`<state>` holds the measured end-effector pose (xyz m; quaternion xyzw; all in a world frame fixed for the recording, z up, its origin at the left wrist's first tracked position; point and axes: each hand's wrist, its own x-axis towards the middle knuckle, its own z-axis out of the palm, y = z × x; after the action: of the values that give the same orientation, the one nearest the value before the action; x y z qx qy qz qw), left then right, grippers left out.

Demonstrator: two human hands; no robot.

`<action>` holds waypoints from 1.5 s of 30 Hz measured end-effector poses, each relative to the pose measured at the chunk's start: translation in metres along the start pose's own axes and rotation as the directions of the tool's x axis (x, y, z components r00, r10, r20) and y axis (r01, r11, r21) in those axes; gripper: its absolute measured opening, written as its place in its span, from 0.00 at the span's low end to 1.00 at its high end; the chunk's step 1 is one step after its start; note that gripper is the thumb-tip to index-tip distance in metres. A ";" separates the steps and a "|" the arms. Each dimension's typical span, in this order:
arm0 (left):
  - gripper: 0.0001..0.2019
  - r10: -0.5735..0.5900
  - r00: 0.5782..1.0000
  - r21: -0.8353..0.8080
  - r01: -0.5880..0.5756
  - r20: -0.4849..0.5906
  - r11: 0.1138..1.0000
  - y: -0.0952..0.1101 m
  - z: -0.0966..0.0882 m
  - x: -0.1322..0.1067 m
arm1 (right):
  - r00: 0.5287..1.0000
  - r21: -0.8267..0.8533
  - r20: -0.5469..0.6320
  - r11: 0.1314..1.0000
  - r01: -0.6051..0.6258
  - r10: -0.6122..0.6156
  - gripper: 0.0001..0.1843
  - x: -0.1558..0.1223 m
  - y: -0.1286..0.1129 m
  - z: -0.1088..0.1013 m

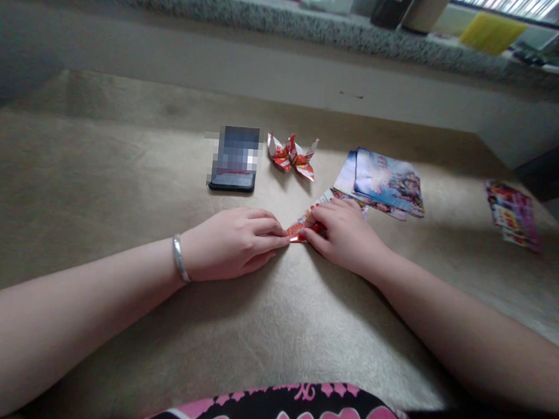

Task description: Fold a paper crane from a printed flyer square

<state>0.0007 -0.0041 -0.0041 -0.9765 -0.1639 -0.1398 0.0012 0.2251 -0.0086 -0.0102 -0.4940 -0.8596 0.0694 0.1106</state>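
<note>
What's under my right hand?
Red patterned paper shows at the edge of your right hand, reaching to your left hand. Whatever lies beneath the rest of your right hand is covered.

A beige table bears a phone, folded paper figures, blue sheets, pink sheets and patterned paper.

Clock centred on one folded patterned paper: two bare hands, left hand at nine, right hand at three; one silver bracelet between eight and nine; one smartphone at eleven; two origami figures at twelve; at least three printed sheets at two; one yellow block at one.
</note>
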 end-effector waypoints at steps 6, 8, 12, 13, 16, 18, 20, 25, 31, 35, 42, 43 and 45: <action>0.15 0.012 1.000 0.009 -0.012 0.003 1.000 -0.002 0.001 0.000 | 1.000 0.028 0.001 1.000 -0.014 0.014 0.09 0.000 0.000 0.001; 0.14 0.018 1.000 0.015 -0.018 0.002 1.000 -0.003 0.001 0.000 | 1.000 0.031 0.001 0.999 -0.018 0.018 0.09 0.000 0.000 0.002; 0.14 0.032 0.999 0.028 -0.033 0.007 0.999 -0.002 0.001 0.000 | 1.000 0.041 0.002 0.999 -0.020 0.020 0.08 0.001 0.000 0.004; 0.14 0.035 0.999 0.034 -0.036 0.010 0.999 -0.002 0.001 0.000 | 1.000 0.043 0.001 0.999 -0.020 0.020 0.08 0.001 0.000 0.004; 0.14 0.036 0.999 0.051 -0.036 0.013 0.998 -0.001 0.001 0.000 | 1.000 0.042 -0.003 0.999 -0.018 0.018 0.08 0.001 0.001 0.005; 0.14 0.034 0.999 0.062 -0.035 0.016 0.997 -0.001 0.001 0.000 | 1.000 0.038 -0.002 0.999 -0.019 0.019 0.08 0.001 0.001 0.005; 0.14 0.035 0.999 0.075 -0.036 0.026 0.997 -0.001 0.001 0.000 | 1.000 0.029 -0.003 0.999 -0.022 0.022 0.09 0.000 0.000 0.005; 0.13 0.007 0.999 0.106 -0.012 0.042 0.994 0.001 0.002 0.000 | 0.998 -0.040 -0.056 0.999 0.000 -0.002 0.09 -0.003 -0.004 0.005; 0.13 0.026 0.998 0.118 -0.034 0.065 0.992 -0.001 0.000 -0.001 | 0.999 -0.029 -0.050 1.000 -0.013 0.011 0.09 -0.003 -0.006 0.004; 0.12 0.041 0.996 0.116 -0.051 0.085 0.992 -0.003 -0.004 -0.001 | 0.999 -0.016 -0.047 1.000 -0.013 0.012 0.08 -0.003 -0.005 0.005; 0.10 0.072 0.990 0.029 -0.076 0.121 0.997 -0.008 -0.008 -0.003 | 0.999 -0.001 -0.053 1.000 -0.012 0.012 0.07 -0.005 -0.003 0.007; 0.10 0.071 0.990 0.011 -0.073 0.124 0.997 -0.009 -0.009 -0.003 | 0.999 -0.002 -0.053 1.000 -0.011 0.011 0.08 -0.005 -0.003 0.007; 0.10 0.067 0.990 -0.024 -0.065 0.127 0.998 -0.010 -0.009 -0.004 | 0.999 -0.003 -0.049 1.000 -0.008 0.008 0.08 -0.005 -0.002 0.008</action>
<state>-0.0085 0.0035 0.0030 -0.9883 -0.1297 -0.0785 -0.0144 0.2239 -0.0141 -0.0178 -0.4992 -0.8547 0.0563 0.1306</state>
